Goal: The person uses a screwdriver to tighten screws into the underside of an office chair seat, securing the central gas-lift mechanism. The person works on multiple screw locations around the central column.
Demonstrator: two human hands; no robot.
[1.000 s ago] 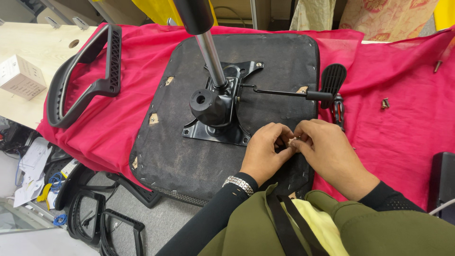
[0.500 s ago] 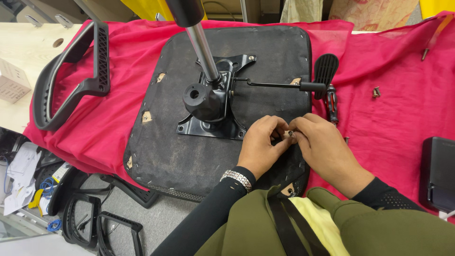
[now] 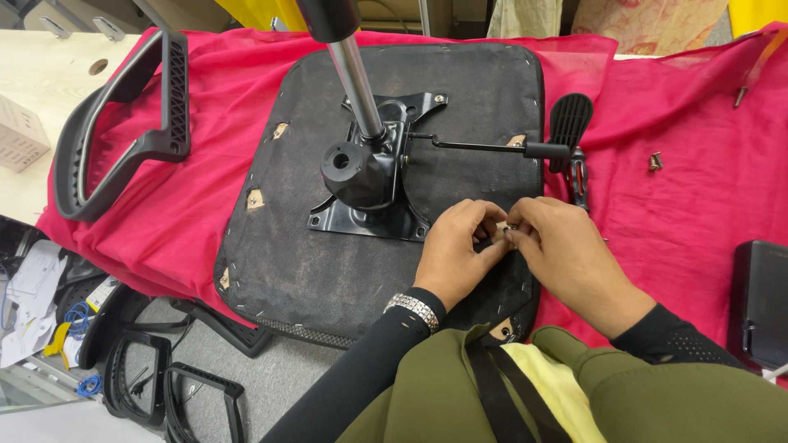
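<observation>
The left hand [image 3: 455,254] and the right hand [image 3: 562,254] meet fingertip to fingertip over the near right part of the seat [image 3: 328,254], both pinched together on a small light part [image 3: 502,232]. What that part is cannot be told, as the fingers cover most of it. A metal watch [image 3: 413,309] sits on the left wrist.

The seat lies upside down on a red cloth [image 3: 681,205], its black underside up. Just left of the hands a black plate [image 3: 373,205] is fixed to the seat, with a steel column [image 3: 357,82] rising from it and a lever [image 3: 492,148] running right to a black paddle [image 3: 569,119]. An armrest [image 3: 123,131] lies on the cloth at far left. Two screws [image 3: 655,162] lie on the cloth to the right, well apart from the hands.
</observation>
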